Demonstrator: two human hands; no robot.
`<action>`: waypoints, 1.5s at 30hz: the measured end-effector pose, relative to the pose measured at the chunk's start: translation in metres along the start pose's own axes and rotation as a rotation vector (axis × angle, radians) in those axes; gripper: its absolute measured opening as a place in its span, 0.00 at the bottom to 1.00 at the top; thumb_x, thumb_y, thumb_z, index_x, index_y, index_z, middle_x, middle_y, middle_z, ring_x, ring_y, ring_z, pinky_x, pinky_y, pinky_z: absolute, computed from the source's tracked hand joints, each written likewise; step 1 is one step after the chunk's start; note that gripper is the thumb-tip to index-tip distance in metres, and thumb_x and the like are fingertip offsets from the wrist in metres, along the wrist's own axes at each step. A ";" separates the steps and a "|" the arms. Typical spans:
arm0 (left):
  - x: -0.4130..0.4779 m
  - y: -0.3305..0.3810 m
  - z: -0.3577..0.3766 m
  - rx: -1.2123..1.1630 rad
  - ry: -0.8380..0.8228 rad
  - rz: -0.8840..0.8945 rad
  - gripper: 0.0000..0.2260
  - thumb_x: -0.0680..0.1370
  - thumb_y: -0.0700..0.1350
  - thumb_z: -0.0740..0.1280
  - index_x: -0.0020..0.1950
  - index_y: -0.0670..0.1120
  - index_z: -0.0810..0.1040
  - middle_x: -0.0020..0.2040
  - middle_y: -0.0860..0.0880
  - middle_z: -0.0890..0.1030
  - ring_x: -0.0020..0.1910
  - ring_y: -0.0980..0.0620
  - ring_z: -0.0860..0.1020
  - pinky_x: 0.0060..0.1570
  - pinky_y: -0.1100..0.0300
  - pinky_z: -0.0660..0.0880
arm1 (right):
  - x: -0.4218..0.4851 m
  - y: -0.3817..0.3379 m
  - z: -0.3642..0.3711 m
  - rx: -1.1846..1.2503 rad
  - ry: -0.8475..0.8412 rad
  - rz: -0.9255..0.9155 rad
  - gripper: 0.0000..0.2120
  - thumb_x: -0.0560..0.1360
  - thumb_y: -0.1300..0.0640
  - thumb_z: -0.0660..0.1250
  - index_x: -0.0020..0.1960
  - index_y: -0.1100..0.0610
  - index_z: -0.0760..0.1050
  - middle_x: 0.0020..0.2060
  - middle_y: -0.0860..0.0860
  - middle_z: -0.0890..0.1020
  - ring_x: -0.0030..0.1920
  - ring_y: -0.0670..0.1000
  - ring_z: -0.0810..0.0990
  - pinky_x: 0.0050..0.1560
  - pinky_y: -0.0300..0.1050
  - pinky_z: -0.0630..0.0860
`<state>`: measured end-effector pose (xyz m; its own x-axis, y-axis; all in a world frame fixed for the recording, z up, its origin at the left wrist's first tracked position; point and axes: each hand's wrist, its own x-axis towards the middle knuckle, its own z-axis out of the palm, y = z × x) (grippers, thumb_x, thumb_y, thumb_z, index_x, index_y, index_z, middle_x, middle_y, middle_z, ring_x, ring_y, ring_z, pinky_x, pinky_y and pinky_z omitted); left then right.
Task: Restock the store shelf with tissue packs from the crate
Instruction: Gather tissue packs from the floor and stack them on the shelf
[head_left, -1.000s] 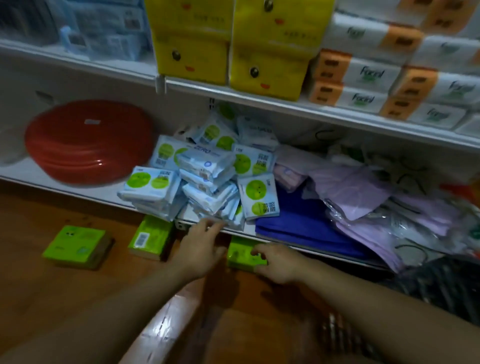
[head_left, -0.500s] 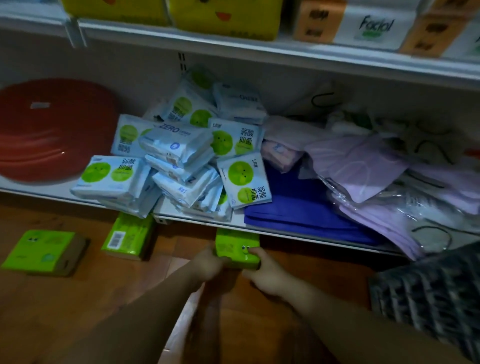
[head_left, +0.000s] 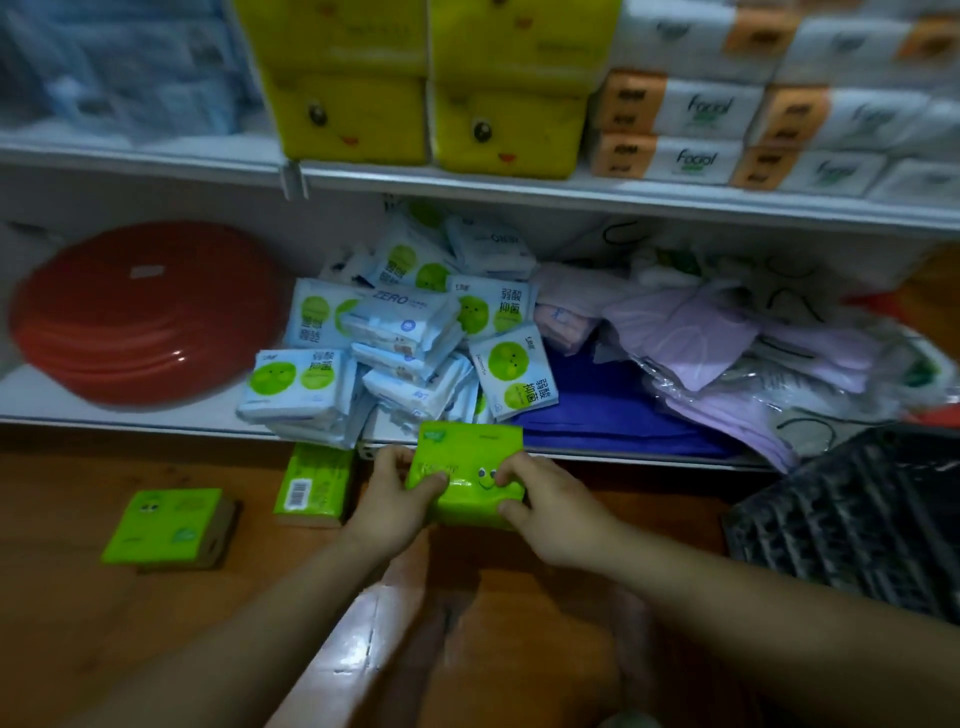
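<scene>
A bright green tissue pack (head_left: 467, 462) with a smiley face is held just in front of the bottom shelf's edge (head_left: 130, 423). My left hand (head_left: 395, 493) grips its left side, thumb on top. My right hand (head_left: 550, 504) grips its right side, fingers curled over the face. Two more green tissue packs lie on the wooden floor: one (head_left: 169, 525) at the left, one (head_left: 314, 483) leaning under the shelf edge. The dark plastic crate (head_left: 852, 519) stands at the right; its inside is hidden.
The bottom shelf holds a red plastic basin stack (head_left: 145, 317), a heap of white-and-green wipe packs (head_left: 405, 343), a blue cloth (head_left: 597, 415) and bagged lilac items (head_left: 727, 353). The upper shelf (head_left: 571, 200) carries yellow tissue packs (head_left: 431, 119) and orange-and-white facial tissue packs (head_left: 691, 130).
Both hands closed round the green pack that lay on the floor under the shelf edge and lifted it up and toward me. The view tilted back up.
</scene>
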<state>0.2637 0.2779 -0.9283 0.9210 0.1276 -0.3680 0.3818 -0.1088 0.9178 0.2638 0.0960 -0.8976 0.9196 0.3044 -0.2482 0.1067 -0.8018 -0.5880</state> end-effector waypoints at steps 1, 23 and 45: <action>-0.006 0.014 -0.007 -0.020 -0.001 0.056 0.11 0.75 0.39 0.68 0.45 0.50 0.66 0.45 0.43 0.75 0.38 0.50 0.75 0.35 0.55 0.75 | -0.005 -0.013 -0.010 -0.018 0.032 -0.032 0.11 0.77 0.54 0.63 0.58 0.51 0.69 0.56 0.51 0.73 0.52 0.52 0.74 0.51 0.43 0.67; -0.174 0.374 -0.160 -0.122 -0.015 1.046 0.14 0.77 0.37 0.64 0.48 0.55 0.64 0.49 0.56 0.70 0.46 0.55 0.77 0.43 0.63 0.78 | -0.098 -0.310 -0.247 0.134 0.943 -0.639 0.18 0.75 0.63 0.65 0.48 0.39 0.68 0.47 0.40 0.68 0.47 0.37 0.71 0.52 0.36 0.73; -0.119 0.668 -0.164 0.176 0.249 1.220 0.15 0.78 0.37 0.60 0.65 0.47 0.69 0.49 0.47 0.75 0.44 0.48 0.75 0.46 0.53 0.75 | -0.019 -0.440 -0.488 0.194 1.230 -0.516 0.20 0.77 0.61 0.60 0.68 0.50 0.65 0.62 0.56 0.67 0.49 0.53 0.71 0.49 0.39 0.68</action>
<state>0.3959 0.3522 -0.2471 0.6487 0.0316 0.7604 -0.6840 -0.4141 0.6006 0.3841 0.1924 -0.2588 0.5417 -0.1897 0.8189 0.5802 -0.6205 -0.5276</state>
